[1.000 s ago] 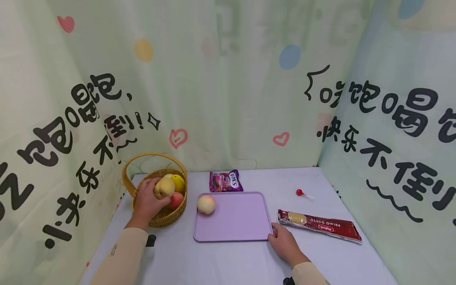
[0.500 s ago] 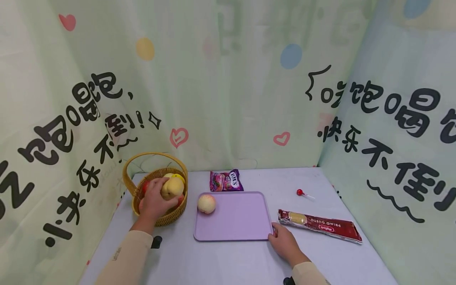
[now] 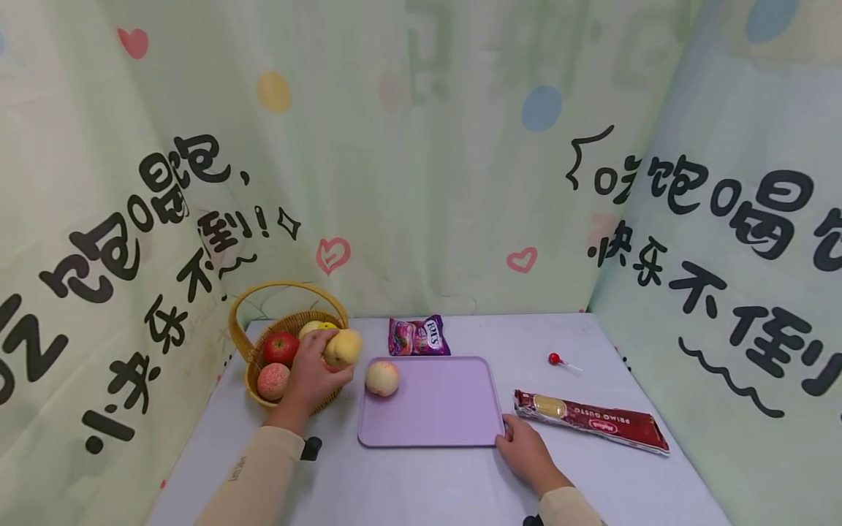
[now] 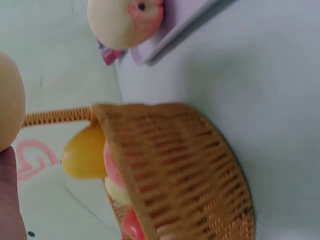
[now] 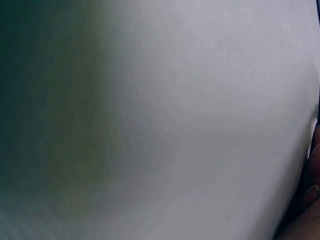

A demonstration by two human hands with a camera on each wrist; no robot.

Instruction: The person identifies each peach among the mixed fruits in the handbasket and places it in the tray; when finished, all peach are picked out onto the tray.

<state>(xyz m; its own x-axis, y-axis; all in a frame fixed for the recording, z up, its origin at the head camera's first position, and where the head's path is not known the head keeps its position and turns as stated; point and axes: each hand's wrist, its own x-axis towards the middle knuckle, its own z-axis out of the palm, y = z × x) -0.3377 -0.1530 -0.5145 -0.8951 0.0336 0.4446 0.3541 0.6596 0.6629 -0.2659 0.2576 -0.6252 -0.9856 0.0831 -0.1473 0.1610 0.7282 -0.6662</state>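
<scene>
My left hand [image 3: 309, 380] grips a pale yellow, pear-like fruit [image 3: 344, 348] at the right rim of the wicker basket [image 4: 185, 170]. The same fruit [image 4: 9, 100] shows at the edge of the left wrist view, above a thumb. Inside the basket lie a red apple [image 3: 281, 348], a pinkish round fruit [image 3: 272, 381] and a yellow fruit [image 4: 84, 154], with others partly hidden. My right hand [image 3: 526, 451] holds the near right corner of a lilac tray [image 3: 437, 409]. A cream and pink peach [image 3: 382, 378] sits on the tray's left side.
Behind the tray lies a purple snack bag [image 3: 418, 336]. To its right are a red lollipop [image 3: 555, 359] and a long dark red packet [image 3: 592, 422]. The basket's tall handle [image 3: 237, 321] arches up on the left. Printed curtains [image 3: 421, 219] enclose the table.
My left hand has carried the yellow fruit rightward from over the basket's middle to its right rim, uncovering the red apple and pinkish fruit. My right hand stays on the tray corner.
</scene>
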